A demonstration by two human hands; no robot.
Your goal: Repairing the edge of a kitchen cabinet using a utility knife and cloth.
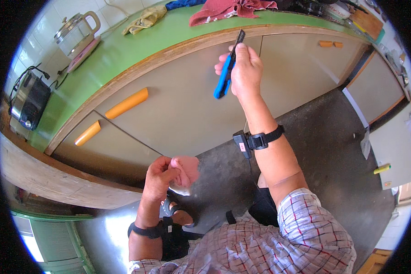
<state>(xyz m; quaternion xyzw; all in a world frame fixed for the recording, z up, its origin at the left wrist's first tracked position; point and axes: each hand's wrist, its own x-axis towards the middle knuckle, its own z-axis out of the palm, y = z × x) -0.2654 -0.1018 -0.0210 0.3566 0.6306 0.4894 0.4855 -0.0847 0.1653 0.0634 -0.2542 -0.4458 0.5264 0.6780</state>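
Note:
In my right hand (246, 68), raised in front of the cabinet doors, is a blue and black utility knife (225, 82). Its dark tip points up toward the counter edge, and my fingers are closed around it. Lower and to the left, my left hand (160, 177) pinches a crumpled pink cloth (185, 171) that hangs over the floor, with a whitish lower edge. The two hands are well apart. Whether the knife's blade is out is too small to tell.
A green countertop (137, 50) with a wooden edge curves ahead. On it are a glass kettle (75, 36), a black and silver toaster (29, 98), a beige cloth (145, 19) and a red cloth (233, 10). Orange handles (127, 103) stick out from the cabinet doors below.

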